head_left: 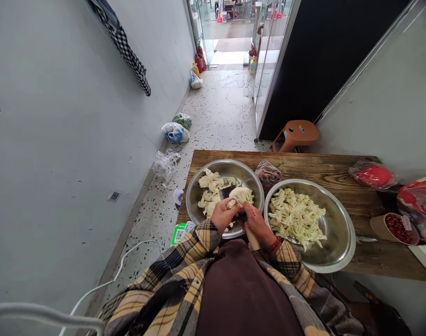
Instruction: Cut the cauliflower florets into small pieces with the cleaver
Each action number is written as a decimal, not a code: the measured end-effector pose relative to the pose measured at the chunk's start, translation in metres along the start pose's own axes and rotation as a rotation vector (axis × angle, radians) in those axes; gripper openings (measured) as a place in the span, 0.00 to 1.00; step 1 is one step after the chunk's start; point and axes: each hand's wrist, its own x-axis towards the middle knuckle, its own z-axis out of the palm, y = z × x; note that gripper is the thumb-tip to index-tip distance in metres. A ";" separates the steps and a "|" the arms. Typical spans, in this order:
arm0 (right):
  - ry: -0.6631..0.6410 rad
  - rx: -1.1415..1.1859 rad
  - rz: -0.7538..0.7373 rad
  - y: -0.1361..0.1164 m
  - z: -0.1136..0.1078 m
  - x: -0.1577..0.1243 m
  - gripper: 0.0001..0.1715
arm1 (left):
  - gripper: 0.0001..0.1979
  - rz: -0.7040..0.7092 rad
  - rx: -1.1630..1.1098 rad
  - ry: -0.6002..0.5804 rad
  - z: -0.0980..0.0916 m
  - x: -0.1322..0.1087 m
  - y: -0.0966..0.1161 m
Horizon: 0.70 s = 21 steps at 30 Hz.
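My left hand (224, 215) is closed around a piece of cauliflower (241, 195) above the left steel bowl (249, 173). Beside it, my right hand (259, 225) grips a knife whose pale wooden handle (252, 237) points back towards my body. The dark knife blade (227, 191) shows past the fingers, partly covered by the cauliflower. Where the fingertips meet is hard to make out. Cut cauliflower florets (210, 189) lie in that bowl. To the right, a second steel bowl (338, 242) holds a heap of small florets (296, 214).
Both bowls stand on a wooden table (324, 165). A bagged dark item (268, 173) sits between them. At the right are a red item in plastic (374, 176) and a paper tub of red pieces (396, 228). An orange stool (298, 133) and floor bags (176, 133) lie beyond.
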 end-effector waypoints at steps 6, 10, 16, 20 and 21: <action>-0.014 0.244 0.119 -0.002 0.005 0.001 0.27 | 0.09 0.323 0.498 0.017 -0.001 -0.002 -0.001; 0.081 0.286 0.169 0.008 0.003 0.009 0.25 | 0.08 0.418 0.569 0.049 -0.006 -0.007 0.004; 0.261 0.314 0.310 0.016 -0.033 0.011 0.23 | 0.15 0.134 0.256 0.039 -0.037 -0.001 0.012; 0.086 0.347 0.309 0.008 -0.043 0.005 0.22 | 0.14 0.182 0.472 0.159 -0.060 0.014 0.001; 0.069 0.365 0.303 0.006 -0.043 0.004 0.22 | 0.14 0.218 0.563 0.173 -0.063 0.018 -0.001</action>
